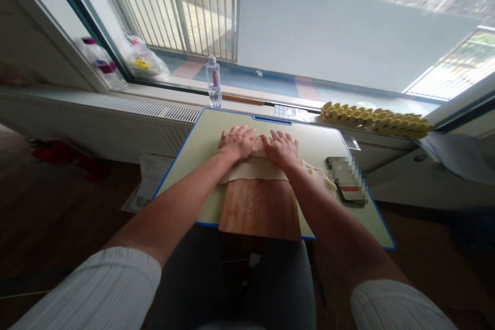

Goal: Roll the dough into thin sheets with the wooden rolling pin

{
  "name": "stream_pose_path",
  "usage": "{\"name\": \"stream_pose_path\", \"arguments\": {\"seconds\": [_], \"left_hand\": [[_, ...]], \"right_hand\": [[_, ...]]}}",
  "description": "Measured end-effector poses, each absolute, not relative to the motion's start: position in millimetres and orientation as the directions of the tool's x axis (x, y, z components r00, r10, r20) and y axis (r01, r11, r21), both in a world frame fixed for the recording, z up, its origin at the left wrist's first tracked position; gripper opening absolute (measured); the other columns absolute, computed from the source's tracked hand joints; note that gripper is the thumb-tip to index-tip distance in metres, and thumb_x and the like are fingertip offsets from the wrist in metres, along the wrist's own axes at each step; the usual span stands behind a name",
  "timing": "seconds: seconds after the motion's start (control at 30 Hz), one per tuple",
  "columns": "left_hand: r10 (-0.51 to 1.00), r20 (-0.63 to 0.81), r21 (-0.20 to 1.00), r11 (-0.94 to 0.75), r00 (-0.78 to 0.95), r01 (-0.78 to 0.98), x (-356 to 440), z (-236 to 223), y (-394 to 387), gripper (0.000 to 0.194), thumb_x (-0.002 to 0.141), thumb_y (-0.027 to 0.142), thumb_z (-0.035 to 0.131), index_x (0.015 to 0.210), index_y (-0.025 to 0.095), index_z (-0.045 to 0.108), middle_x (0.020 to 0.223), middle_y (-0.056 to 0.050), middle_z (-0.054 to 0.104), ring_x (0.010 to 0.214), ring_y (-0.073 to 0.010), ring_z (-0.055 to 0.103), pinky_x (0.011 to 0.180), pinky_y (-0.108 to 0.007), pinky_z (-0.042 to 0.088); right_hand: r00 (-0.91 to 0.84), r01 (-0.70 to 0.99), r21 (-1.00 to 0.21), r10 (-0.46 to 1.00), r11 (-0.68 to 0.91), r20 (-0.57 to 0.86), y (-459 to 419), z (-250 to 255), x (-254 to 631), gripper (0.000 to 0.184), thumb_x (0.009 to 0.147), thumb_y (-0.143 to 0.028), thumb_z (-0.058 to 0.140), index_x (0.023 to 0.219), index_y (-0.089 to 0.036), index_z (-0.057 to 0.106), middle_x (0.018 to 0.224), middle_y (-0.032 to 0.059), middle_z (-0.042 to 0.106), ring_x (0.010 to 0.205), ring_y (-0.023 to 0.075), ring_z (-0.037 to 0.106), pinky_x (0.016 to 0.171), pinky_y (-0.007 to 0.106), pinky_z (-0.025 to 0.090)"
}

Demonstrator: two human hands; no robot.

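Mostly flattened, our one pale, dough-like sheet (263, 169) lies across the far part of one wooden board (260, 211) on the tabletop (201, 139); its right end looks rumpled, so we judge it still uneven. Our two hands, left hand (238, 143) and right hand (281, 148), press palms down on it, fingers extended, clenching nothing visible. One bottle (214, 82) stands beyond.

Pale sheet (257, 169) partly hidden under left hand (237, 143), right hand (281, 149); phone (348, 179) blurred; sleeves (96, 289) cut off.
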State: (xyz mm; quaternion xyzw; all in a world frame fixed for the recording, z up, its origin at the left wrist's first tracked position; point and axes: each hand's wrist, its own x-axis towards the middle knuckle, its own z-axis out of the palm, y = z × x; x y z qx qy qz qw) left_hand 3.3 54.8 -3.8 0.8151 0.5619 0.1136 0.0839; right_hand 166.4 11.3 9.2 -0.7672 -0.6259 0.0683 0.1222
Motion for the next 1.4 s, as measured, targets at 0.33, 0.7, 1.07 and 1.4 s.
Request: {"name": "stream_pose_path", "arguments": {"seconds": [0.33,0.7,1.07,1.4], "left_hand": [[0.934,0.005,0.295,-0.344,0.358,0.892,8.6,-1.8,83.3,0.072,0.106,0.063,0.022,0.167,0.032,0.045,0.178,-0.005,0.036,0.161,-0.0354,0.034,0.13,-0.066,0.025],[0.932,0.139,0.237,-0.36,0.335,0.903,-3.4,-4.4,17.9,0.062,0.108,0.054,0.029,0.158,0.03,0.057,0.172,-0.006,0.046,0.157,-0.0322,0.041,0.13,-0.063,0.025],[0.913,0.213,0.242,-0.396,0.349,0.886,-25.0,-16.9,-49.6,0.063,0.11,0.05,0.031,0.163,0.023,0.05,0.168,-0.011,0.051,0.158,-0.031,0.042,0.132,-0.061,0.023],[0.908,0.204,0.226,-0.408,0.366,0.885,-32.8,-20.3,-66.8,0.066,0.11,0.054,0.032,0.167,0.022,0.044,0.172,-0.011,0.045,0.161,-0.0299,0.037,0.134,-0.06,0.017]], "right_hand": [[0.207,0.938,-0.285,0.978,-0.196,0.008,36.0,9.1,172.9,0.072,0.108,-0.062,0.034,0.162,-0.018,0.051,0.17,0.0153,0.045,0.156,0.0385,0.038,0.128,0.068,0.025],[0.182,0.975,-0.155,0.973,-0.16,0.14,-30.1,7.8,151.7,0.059,0.109,-0.046,0.035,0.154,-0.015,0.057,0.16,0.0184,0.057,0.149,0.039,0.045,0.124,0.067,0.027],[0.173,0.971,-0.205,0.959,-0.127,0.224,-93.5,-6.8,135.9,0.066,0.114,-0.051,0.032,0.159,-0.007,0.05,0.166,0.0228,0.049,0.158,0.0401,0.036,0.128,0.069,0.019],[0.155,0.973,-0.205,0.955,-0.103,0.253,-108.5,-12.9,132.8,0.07,0.113,-0.052,0.031,0.162,-0.003,0.045,0.169,0.0246,0.043,0.159,0.0402,0.035,0.129,0.068,0.015]]}}
